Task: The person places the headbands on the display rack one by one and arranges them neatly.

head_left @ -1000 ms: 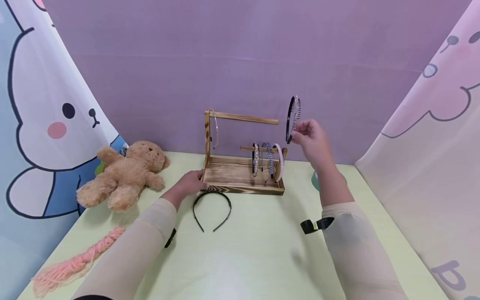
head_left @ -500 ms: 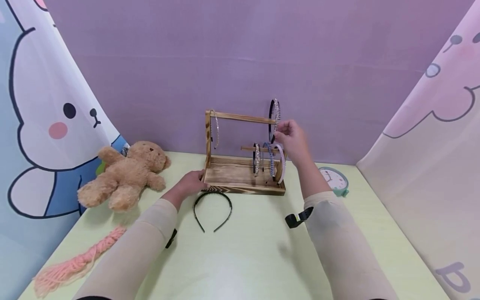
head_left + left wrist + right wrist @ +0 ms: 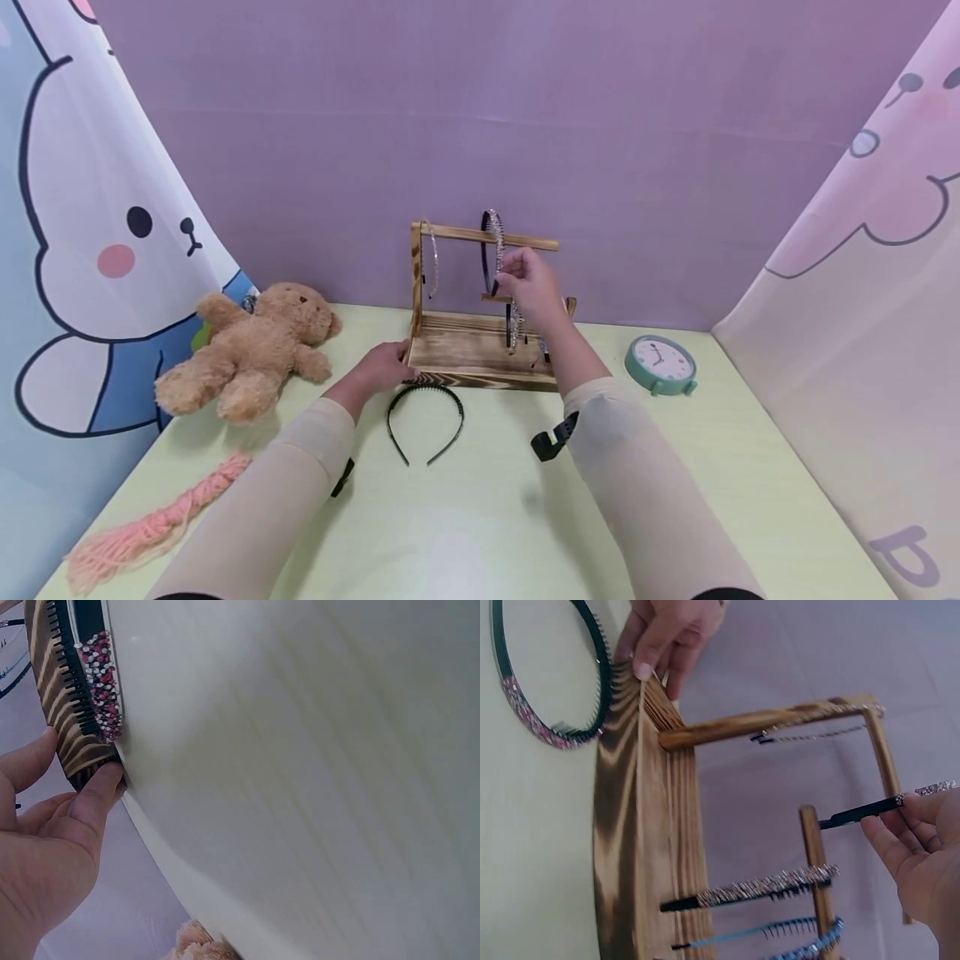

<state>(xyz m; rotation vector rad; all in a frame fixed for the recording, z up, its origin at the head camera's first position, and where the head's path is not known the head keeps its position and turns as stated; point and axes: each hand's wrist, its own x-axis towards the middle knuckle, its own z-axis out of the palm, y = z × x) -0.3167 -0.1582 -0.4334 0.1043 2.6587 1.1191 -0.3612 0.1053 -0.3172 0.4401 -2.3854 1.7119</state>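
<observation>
My right hand (image 3: 531, 283) pinches the lower end of a black toothed headband with silver glitter (image 3: 498, 229). In the head view this headband stands upright around the upper bar (image 3: 528, 242) of a wooden rack (image 3: 457, 348). My left hand (image 3: 378, 367) grips the left front corner of the rack's tray. A slim pale headband (image 3: 432, 258) hangs at the left of that bar. On the lower bar hang another glittery headband (image 3: 761, 887) and a blue one (image 3: 810, 949), partly behind my right hand in the head view.
Before the rack, a black headband with pink and white beads (image 3: 103, 686) lies on the table (image 3: 480, 500). A teddy bear (image 3: 258, 350) and pink yarn (image 3: 161, 525) are at the left. A green clock (image 3: 660, 365) is at the right.
My right hand has moved left with the glittery headband, from right of the rack to around the upper bar. The left hand has kept its grip on the rack.
</observation>
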